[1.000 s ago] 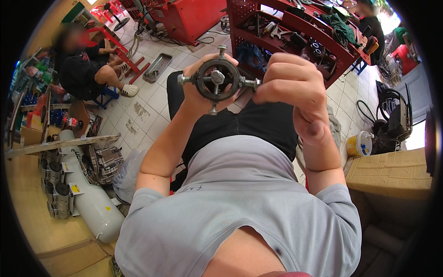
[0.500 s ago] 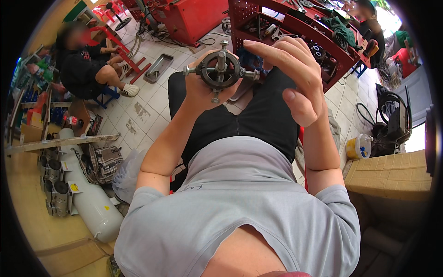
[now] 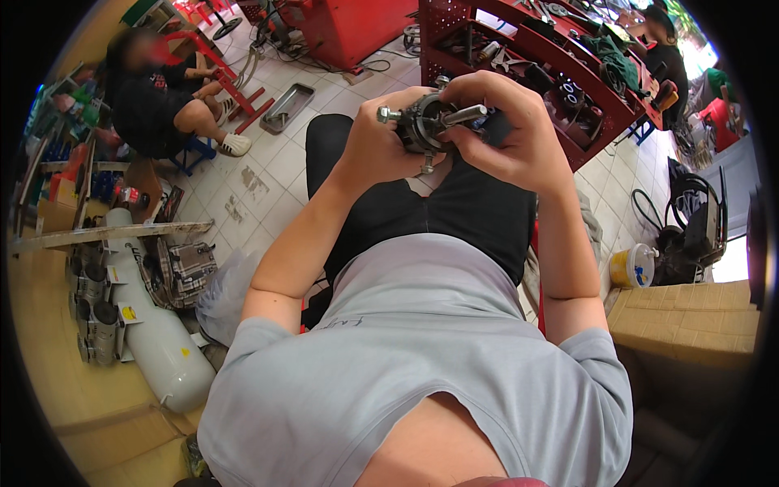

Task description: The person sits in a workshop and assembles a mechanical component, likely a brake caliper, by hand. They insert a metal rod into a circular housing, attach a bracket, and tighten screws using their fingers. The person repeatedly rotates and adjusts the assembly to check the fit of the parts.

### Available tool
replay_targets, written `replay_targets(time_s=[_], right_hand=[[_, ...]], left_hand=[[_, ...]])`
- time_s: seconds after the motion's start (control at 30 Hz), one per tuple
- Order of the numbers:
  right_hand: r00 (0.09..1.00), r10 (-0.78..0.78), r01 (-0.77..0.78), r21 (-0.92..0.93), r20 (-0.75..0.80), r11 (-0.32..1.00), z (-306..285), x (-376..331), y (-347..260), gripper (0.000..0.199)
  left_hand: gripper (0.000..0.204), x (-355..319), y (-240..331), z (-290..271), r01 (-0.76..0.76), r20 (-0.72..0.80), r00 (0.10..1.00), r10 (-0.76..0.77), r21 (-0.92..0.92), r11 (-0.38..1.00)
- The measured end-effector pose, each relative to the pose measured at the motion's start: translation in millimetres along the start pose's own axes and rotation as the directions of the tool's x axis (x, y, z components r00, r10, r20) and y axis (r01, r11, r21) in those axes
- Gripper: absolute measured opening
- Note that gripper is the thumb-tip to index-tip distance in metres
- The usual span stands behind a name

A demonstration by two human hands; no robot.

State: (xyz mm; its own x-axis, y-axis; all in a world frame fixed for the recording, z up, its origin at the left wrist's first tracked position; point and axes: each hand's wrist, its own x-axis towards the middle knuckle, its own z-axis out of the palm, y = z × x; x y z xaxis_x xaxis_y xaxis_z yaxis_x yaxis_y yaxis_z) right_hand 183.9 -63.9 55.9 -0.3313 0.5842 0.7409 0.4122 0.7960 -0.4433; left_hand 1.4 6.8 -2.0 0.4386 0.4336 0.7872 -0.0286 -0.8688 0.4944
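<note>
We see both hands clamped on round metal part [image 3: 428, 123], raised over lap, far centre. Left hand [image 3: 375, 146] cups it from left, fingers wrapped under. Right hand [image 3: 513, 134] grips right side, thumb on protruding stud. Beyond, red tool rack [image 3: 568, 73]. Far left, seated person [image 3: 158, 101] on tiled floor. Near left, white cylinder tank [image 3: 158, 341]. Right, cardboard boxes [image 3: 690, 325], yellow tub [image 3: 631, 268].

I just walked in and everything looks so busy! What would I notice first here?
First, the round grey metal part with bolts sticking out, held up in the middle by the left hand and the right hand above the lap. Behind it stands a big red metal shelf rack full of tools. On the left floor lies a long white cylinder tank.
</note>
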Motion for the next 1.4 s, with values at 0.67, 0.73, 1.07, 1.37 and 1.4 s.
replay_targets(time_s=[0.67, 0.73, 1.07, 1.37, 1.4], right_hand=[[1.000, -0.020, 0.018, -0.128, -0.019, 0.992, -2, -2, 1, 0.024], [1.000, -0.017, 0.017, -0.096, -0.003, 0.995, -3, 0, 1, 0.024], [1.000, -0.010, 0.012, -0.091, 0.019, 0.996, -4, 0, -2, 0.023], [1.000, -0.008, 0.010, -0.119, 0.016, 0.993, -4, 0, 0, 0.020], [0.999, -0.025, 0.031, -0.132, 0.044, 0.991, -5, 0, 2, 0.020]], left_hand=[[0.050, 1, 1, -1, 0.067, 0.009, 0.998, -0.067, -0.020, 0.998], [0.051, 1, -1, 1, 0.039, -0.006, 0.999, -0.039, -0.032, 0.999], [0.053, 2, -2, 0, -0.025, 0.019, 1.000, 0.024, 0.058, 0.998], [0.052, 1, -4, 1, 0.028, 0.026, 0.999, -0.028, 0.010, 1.000], [0.052, 0, -5, 1, 0.035, 0.024, 0.999, -0.035, 0.016, 0.999]])
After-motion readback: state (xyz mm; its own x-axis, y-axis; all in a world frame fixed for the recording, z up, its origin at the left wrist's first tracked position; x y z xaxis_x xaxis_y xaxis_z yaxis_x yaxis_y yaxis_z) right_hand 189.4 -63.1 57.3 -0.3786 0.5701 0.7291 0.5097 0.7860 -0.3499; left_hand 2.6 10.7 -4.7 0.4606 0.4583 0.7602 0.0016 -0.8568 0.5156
